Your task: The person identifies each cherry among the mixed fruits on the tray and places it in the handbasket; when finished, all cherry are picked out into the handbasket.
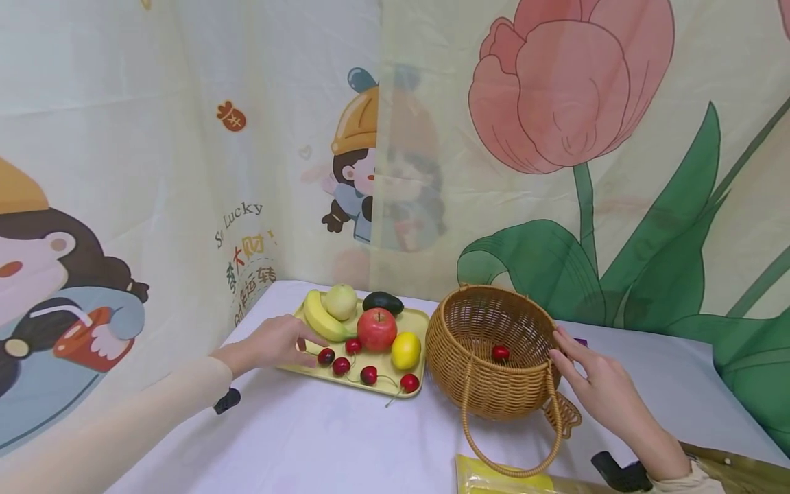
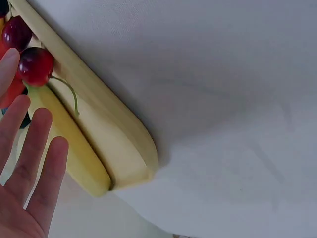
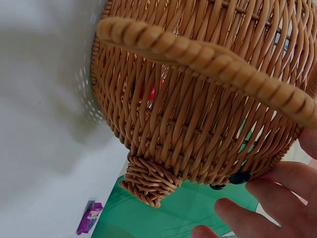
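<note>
At the near left corner of the yellow tray (image 1: 376, 392), my left hand (image 1: 280, 343) reaches over the edge. Its fingers are spread around a dark red cherry (image 1: 326, 356) without closing on it; the cherry's stem (image 2: 74, 96) curves over the tray. A banana (image 2: 74, 144) lies just beyond, under the fingers. To the right stands a round wicker basket (image 1: 494, 398) with one cherry (image 1: 500, 353) inside and its handle (image 1: 512, 472) folded toward me. My right hand (image 1: 601, 384) touches the basket's right rim, fingers fairly straight along the outside in the right wrist view.
The tray also bears a pale green round fruit (image 1: 341, 302), an avocado (image 1: 383, 302), an apple (image 1: 377, 329), a lemon (image 1: 405, 350) and several more cherries (image 1: 368, 374). A yellow clear-edged packet (image 1: 500, 477) lies in front; a purple packet (image 3: 89, 218) lies behind the basket.
</note>
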The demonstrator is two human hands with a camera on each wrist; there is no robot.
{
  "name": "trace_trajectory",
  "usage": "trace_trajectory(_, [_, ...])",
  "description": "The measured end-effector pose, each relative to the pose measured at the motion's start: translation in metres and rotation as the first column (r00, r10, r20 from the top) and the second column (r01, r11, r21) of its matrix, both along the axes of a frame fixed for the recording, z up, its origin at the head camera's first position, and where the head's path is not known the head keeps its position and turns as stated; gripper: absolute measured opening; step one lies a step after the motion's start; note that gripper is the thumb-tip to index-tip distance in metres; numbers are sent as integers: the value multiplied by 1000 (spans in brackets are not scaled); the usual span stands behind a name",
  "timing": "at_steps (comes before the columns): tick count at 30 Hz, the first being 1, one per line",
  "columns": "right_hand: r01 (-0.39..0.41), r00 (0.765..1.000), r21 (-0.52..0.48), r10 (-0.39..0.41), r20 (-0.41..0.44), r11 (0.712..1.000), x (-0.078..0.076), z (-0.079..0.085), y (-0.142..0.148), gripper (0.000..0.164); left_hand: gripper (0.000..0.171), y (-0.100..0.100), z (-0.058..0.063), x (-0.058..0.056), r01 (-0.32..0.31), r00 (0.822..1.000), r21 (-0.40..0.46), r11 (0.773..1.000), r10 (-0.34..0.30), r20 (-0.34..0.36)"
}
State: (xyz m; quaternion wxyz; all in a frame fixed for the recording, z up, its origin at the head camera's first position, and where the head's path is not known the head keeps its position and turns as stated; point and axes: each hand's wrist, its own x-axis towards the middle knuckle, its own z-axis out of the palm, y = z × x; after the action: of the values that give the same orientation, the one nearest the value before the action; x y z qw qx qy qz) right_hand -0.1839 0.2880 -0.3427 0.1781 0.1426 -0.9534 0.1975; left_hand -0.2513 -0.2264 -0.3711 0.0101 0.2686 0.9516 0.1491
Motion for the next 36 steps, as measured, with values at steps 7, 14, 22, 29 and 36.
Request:
trace_trajectory(7, [-2,1000,-3,2,-3,1000,1,1,-1,52,37,12,-5,-5,-18,1000,-26,999,19,22])
trace_trajectory(14, [0,1000,-5,0,-8,1000,0,1,0,52,30,20,-8,-9,5,999,-50,999,-3,40])
trace_trajectory(22, [-6,1000,-18,6,2,1000,0,0,0,52,29,20,-8,-10,-6,999,-69,998,9,46])
trace_trajectory(29, [10,1000,-15,-10,23,1000,0,1,0,54,29,18,-8,-9,-12,999,-62,998,15,46])
trace_trajectory(36, [21,999,-9,-21,27,1000,0,1,0,54,28,12,-9,-6,19,1000,-60,998,-19,-3])
